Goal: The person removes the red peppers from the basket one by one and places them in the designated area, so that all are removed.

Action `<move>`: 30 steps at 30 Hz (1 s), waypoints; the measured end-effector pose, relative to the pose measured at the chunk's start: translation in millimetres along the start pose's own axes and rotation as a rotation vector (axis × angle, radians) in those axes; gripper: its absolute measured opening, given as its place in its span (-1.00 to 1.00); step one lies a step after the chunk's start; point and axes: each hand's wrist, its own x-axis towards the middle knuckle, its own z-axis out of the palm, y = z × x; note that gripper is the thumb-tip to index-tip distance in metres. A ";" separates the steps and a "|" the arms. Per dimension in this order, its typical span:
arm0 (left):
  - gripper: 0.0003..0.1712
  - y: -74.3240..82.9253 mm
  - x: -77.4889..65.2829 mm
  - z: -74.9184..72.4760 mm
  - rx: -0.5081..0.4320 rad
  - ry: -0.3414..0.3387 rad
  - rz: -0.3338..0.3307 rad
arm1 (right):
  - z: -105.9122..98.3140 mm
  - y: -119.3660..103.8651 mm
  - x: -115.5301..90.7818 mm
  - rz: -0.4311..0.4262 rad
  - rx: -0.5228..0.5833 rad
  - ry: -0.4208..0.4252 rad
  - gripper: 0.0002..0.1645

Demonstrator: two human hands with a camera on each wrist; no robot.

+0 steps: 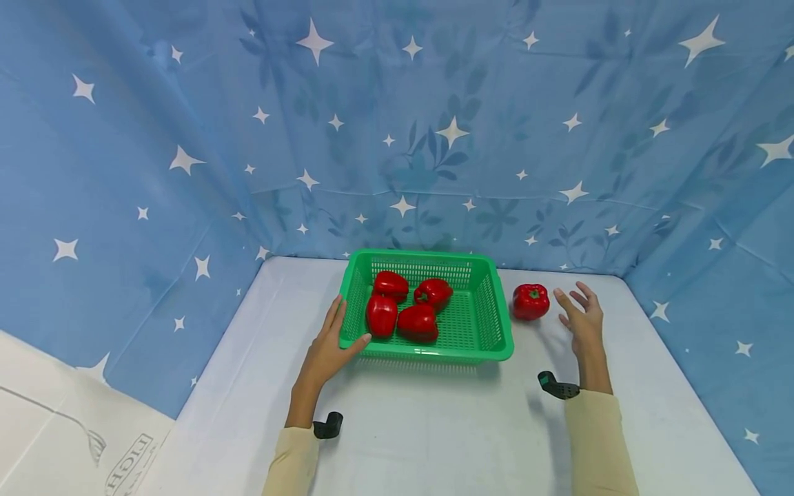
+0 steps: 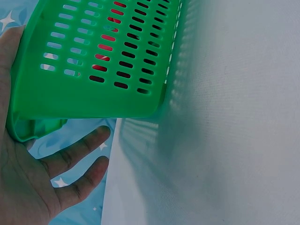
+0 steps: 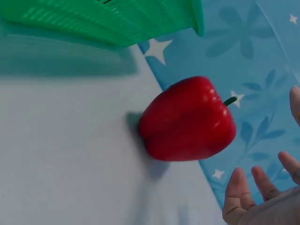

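A green plastic basket (image 1: 422, 353) with slotted sides stands on the table, several red bell peppers (image 1: 381, 315) lying in its left half. At its front left corner my left hand (image 1: 327, 353) touches the rim, thumb along the front and fingers along the left side. In the left wrist view two straight fingers (image 2: 79, 152) extend free below the basket wall (image 2: 84, 101). Another red bell pepper (image 1: 530, 302), with a green stem, sits on the table right of the basket. Just right of it is my right hand (image 1: 585, 320), fingers spread and loosely bent, apart from the pepper (image 3: 187, 122).
A white table (image 1: 434, 427) carries everything. Blue curtains (image 1: 422, 138) with white stars hang behind and along both sides, close to the table's back edge. Dark wrist cameras (image 1: 329, 425) are worn on both forearms. Printed white cloth (image 1: 74, 427) shows at the lower left.
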 end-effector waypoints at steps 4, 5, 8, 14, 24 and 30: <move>0.13 0.2 0.3 -0.5 -0.004 -0.007 -0.005 | 3.4 -15.7 -8.7 -0.039 0.028 0.017 -0.01; 0.13 0.3 0.3 -0.5 -0.005 -0.007 -0.005 | 4.3 -18.7 -9.8 -0.056 0.034 0.022 -0.03; 0.13 0.4 0.3 -0.2 -0.006 -0.007 -0.005 | 7.6 -27.3 -12.9 -0.111 0.073 0.025 -0.11; 0.13 0.2 0.0 0.5 -0.008 0.001 0.003 | 17.9 -43.5 -20.7 -0.222 0.167 -0.042 -0.21; 0.13 0.6 1.2 -0.6 -0.014 -0.002 0.004 | 38.0 -63.2 -21.5 -0.448 0.005 -0.447 -0.28; 0.13 0.6 0.1 -0.2 -0.013 -0.007 0.001 | 55.5 -75.2 -25.9 -0.445 -0.120 -0.616 -0.28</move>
